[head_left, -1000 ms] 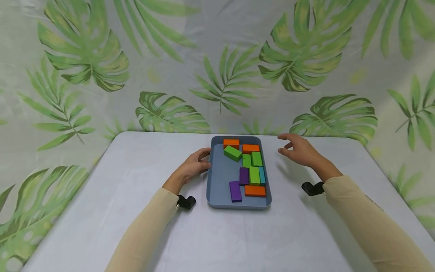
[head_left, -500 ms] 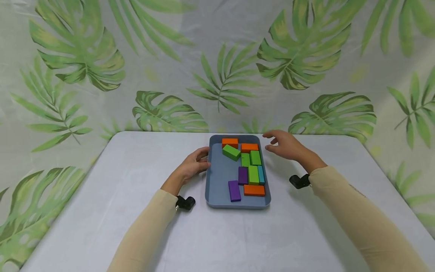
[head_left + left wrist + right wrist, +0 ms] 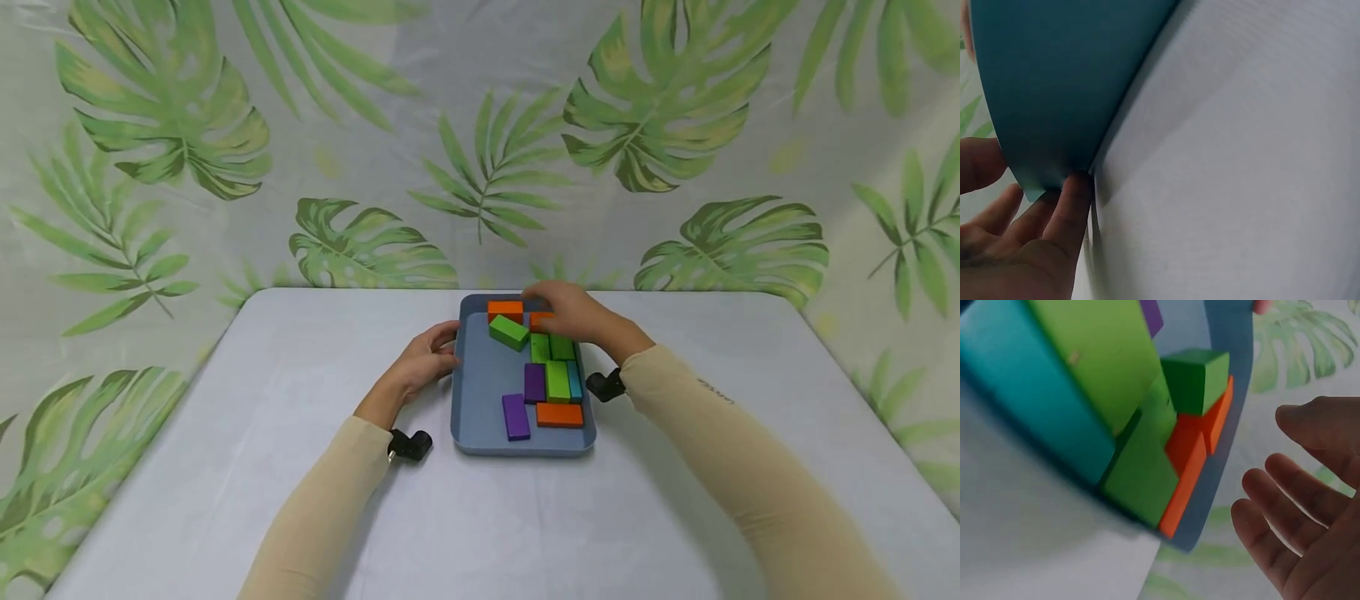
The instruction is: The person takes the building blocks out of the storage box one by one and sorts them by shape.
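Note:
A grey-blue tray (image 3: 480,417) holds several small blocks. Beside its left wall my left hand (image 3: 423,362) rests with fingertips and thumb against the outside; in the left wrist view these fingers (image 3: 1072,200) touch the tray wall (image 3: 1066,81). My right hand (image 3: 573,312) is over the tray's back right corner and partly covers an orange block (image 3: 538,322). Its fingers are spread apart and hold nothing in the right wrist view. Left of that hand, a green block (image 3: 508,332) sits at an angle near another orange block (image 3: 506,308).
Along the tray's right side green blocks (image 3: 557,382), a blue block (image 3: 574,381), a purple block (image 3: 534,383) and an orange block (image 3: 559,415) are packed together. A second purple block (image 3: 515,417) leans slightly askew. A leaf-print curtain (image 3: 487,175) hangs behind the white table (image 3: 337,325).
My right hand has moved left from beside the tray to over its back right corner. The left hand has stayed at the tray's left wall, and the blocks look unmoved.

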Demonstrator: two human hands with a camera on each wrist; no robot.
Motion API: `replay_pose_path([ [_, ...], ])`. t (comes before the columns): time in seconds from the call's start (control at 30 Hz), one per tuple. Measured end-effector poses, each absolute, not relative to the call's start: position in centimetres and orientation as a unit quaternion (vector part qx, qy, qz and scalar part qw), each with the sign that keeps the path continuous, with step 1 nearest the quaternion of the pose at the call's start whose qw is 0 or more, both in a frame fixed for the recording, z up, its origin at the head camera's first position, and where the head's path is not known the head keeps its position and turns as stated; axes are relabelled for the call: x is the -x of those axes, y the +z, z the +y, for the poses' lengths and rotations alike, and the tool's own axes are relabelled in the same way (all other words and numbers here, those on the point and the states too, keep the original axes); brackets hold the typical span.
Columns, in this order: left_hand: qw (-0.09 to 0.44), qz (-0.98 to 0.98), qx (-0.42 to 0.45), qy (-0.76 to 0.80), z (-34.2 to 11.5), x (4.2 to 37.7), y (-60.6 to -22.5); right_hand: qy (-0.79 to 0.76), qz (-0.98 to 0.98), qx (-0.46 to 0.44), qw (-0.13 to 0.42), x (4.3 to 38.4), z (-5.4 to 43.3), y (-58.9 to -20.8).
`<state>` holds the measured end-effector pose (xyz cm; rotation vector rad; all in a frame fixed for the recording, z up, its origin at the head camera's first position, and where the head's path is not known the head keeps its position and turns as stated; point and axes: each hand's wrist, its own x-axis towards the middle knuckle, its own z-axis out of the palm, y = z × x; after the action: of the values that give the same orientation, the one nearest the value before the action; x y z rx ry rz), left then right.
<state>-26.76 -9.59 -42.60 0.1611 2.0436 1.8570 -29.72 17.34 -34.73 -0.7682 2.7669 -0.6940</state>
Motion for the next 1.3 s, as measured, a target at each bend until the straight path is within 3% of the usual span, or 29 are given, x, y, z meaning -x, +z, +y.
replay_pose_path([
  [0.33, 0.193, 0.716, -0.055, 0.669, -9.8, 26.7, -42.6, -0.21, 0.922, 0.292, 0.141, 30.9, 13.8, -35.7],
  [1.3, 0.252, 0.702, -0.097, 0.659, -10.7, 27.1, -42.6, -0.165, 0.921, 0.32, 0.149, 31.6, 13.1, -38.0],
])
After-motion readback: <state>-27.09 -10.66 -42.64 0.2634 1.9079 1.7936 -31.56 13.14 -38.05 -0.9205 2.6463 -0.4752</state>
